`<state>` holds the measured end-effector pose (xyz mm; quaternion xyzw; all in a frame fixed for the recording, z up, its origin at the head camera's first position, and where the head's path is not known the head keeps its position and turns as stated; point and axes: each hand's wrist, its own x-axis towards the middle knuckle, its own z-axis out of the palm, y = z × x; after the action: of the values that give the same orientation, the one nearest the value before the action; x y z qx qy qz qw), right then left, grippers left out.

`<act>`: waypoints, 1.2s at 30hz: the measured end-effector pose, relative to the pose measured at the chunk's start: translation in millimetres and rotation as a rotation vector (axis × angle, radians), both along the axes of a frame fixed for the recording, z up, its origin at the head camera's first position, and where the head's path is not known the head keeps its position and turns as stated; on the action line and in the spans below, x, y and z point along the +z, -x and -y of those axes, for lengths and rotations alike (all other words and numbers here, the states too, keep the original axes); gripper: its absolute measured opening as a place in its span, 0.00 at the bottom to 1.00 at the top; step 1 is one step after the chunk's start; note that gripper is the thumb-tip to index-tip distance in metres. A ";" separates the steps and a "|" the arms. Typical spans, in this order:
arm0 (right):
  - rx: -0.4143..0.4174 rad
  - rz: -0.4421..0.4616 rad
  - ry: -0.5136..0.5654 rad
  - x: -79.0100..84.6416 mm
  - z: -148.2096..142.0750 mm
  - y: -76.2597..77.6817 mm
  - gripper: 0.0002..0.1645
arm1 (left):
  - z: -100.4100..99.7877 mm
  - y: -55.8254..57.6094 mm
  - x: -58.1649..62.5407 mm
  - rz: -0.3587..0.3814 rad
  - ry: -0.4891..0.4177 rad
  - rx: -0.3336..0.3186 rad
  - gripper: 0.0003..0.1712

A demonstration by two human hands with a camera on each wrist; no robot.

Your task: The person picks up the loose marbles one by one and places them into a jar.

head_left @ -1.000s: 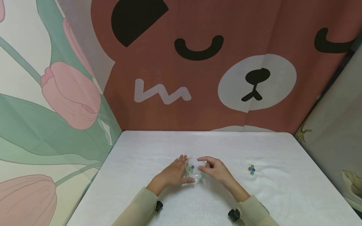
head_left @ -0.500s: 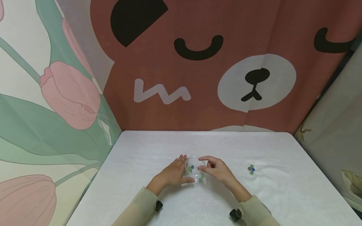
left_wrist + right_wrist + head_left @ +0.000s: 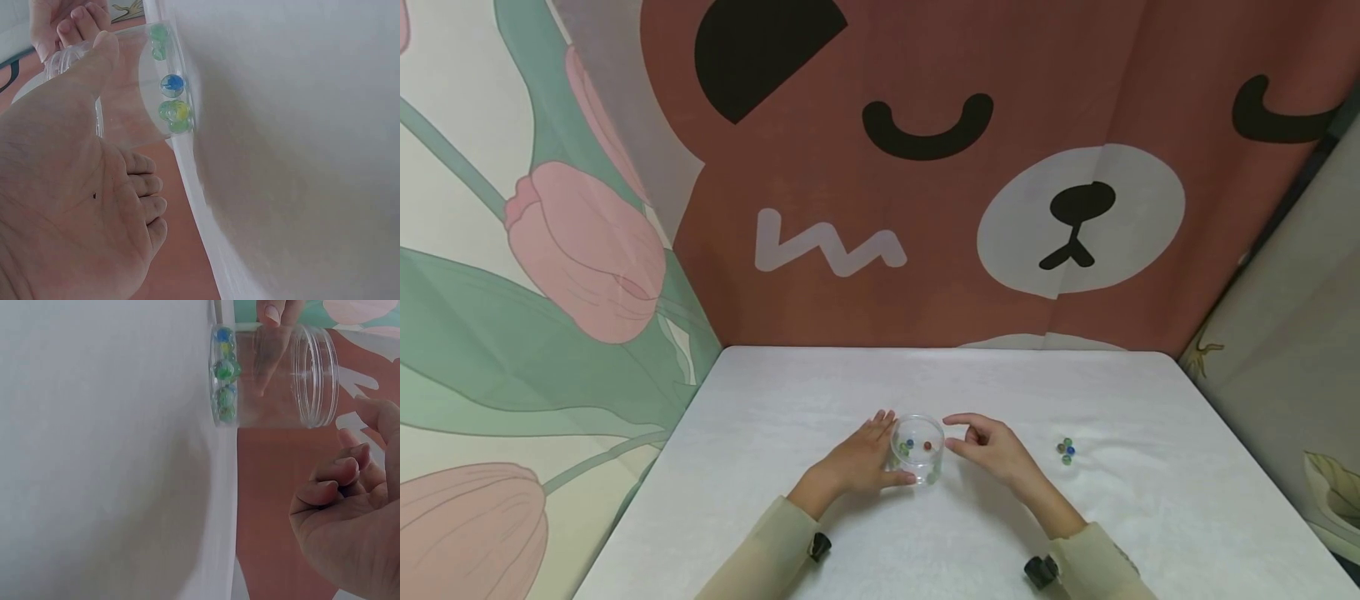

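your right hand [image 3: 996, 450] has drawn back to the right from the mouth of the jar [image 3: 265, 406], and a reddish marble [image 3: 927, 446] now shows inside the jar's outline, near where your fingertips were. that hand grips nothing: your thumb and forefinger are parted just beside the rim, and the other fingers curl loosely toward the palm. your left hand [image 3: 861, 458] keeps its place at the other side, holding the jar with the thumb against the near wall and the fingers stretched out along the far left.

between your hands, the clear jar stands upright and uncovered on the white table [image 3: 805, 383], its threaded neck at the top. low inside it you have several green marbles [image 3: 226, 369], and the left wrist view picks out a blue marble [image 3: 172, 85] beside some green and yellow ones. you cannot tell the full count, as some overlap.

well to the right of your right hand, a small cluster of marbles [image 3: 1067, 451], green, blue and brownish, lies on the cloth. behind the table hangs a brown backdrop [image 3: 827, 317] with a bear's face, and at your left a tulip curtain [image 3: 587, 250].
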<state>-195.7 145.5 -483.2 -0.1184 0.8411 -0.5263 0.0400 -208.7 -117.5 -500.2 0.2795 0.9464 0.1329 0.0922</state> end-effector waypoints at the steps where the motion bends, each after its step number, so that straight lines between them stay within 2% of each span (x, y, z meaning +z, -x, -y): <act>1: -0.006 0.004 -0.003 -0.1 -1.6 0.0 0.22 | -0.1 0.2 -0.2 0.003 0.000 0.001 0.61; 18: -0.030 0.013 -0.020 -2.6 -33.1 -2.3 0.24 | -0.9 -2.0 4.3 -0.003 0.017 -0.002 0.61; 36: -0.026 -0.003 -0.004 0.4 -68.8 -8.4 0.26 | 0.9 -1.0 1.2 0.014 -0.004 -0.002 0.61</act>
<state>-187.3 214.3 -482.8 -0.1082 0.8435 -0.5250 0.0324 -207.7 -118.4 -498.9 0.2798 0.9452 0.1365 0.0985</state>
